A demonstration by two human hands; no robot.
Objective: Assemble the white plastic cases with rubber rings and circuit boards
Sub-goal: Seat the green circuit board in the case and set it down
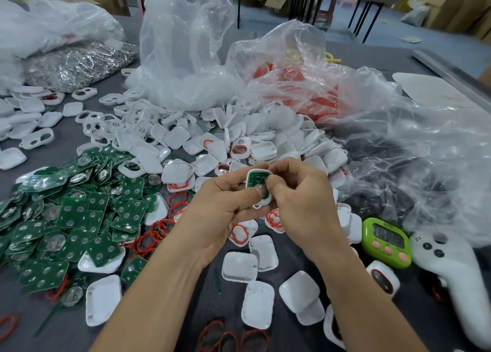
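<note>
Both hands meet over the table's middle around one white plastic case (pixel 259 175) with a green circuit board (pixel 255 180) lying inside it. My left hand (pixel 225 205) grips the case from below and the left, its thumb pressing on the board. My right hand (pixel 300 200) pinches the case's right edge from above. Loose green circuit boards (pixel 79 213) are heaped at the left. White case halves (pixel 186 136) pile up behind the hands, and more white shells (pixel 257 264) lie in front. Red rubber rings (pixel 148 241) are scattered beside the boards.
Crumpled clear plastic bags (pixel 186 46) stand behind the pile, one holding red parts (pixel 297 78). A heap of metal key rings (pixel 79 64) lies at the back left. A green digital timer (pixel 386 241) and a white handheld controller (pixel 449 277) sit at the right.
</note>
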